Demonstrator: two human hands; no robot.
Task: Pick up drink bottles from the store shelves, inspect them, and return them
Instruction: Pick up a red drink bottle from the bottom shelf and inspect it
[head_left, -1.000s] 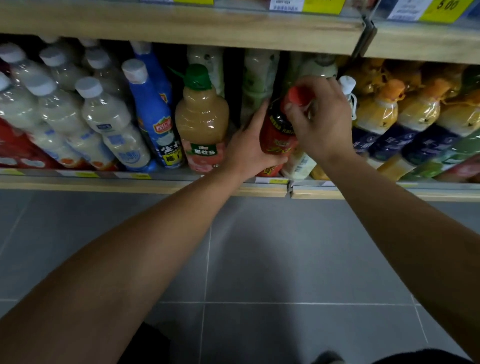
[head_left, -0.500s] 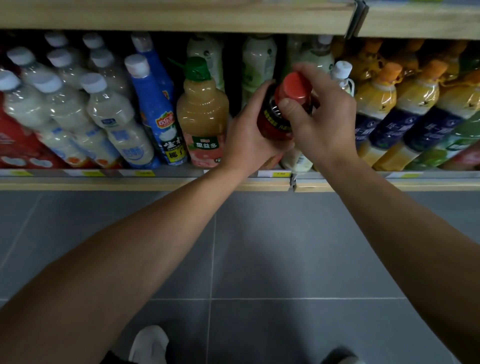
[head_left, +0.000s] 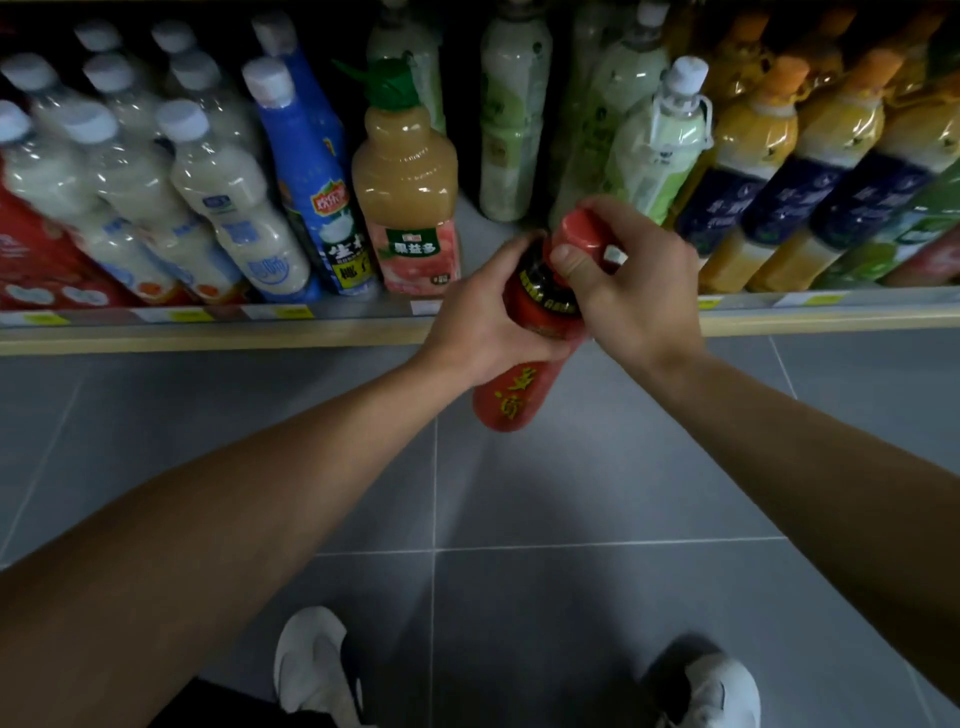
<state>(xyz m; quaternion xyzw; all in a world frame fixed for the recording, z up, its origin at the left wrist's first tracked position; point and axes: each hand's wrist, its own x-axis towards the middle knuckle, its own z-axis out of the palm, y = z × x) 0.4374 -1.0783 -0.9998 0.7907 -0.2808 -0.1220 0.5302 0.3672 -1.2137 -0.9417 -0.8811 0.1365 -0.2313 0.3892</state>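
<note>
A red drink bottle (head_left: 511, 397) with a red cap and a dark neck label hangs in front of the shelf edge (head_left: 208, 338), over the floor. My left hand (head_left: 475, 322) grips its body from the left. My right hand (head_left: 631, 283) holds the cap and neck from the right, thumb on the cap. The bottle tilts with its base toward me. An empty gap on the shelf lies just behind my hands.
The shelf holds several milky white bottles (head_left: 228, 197), a blue bottle (head_left: 306, 166), a peach juice bottle (head_left: 408, 187), pale green bottles (head_left: 511, 124) and orange-capped yellow bottles (head_left: 748, 171). Grey floor tiles (head_left: 519, 493) and my white shoes (head_left: 311, 670) are below.
Both hands have drawn the red bottle out of the shelf and down toward me, clear of the shelf edge. The view has tipped downward, showing my shoes.
</note>
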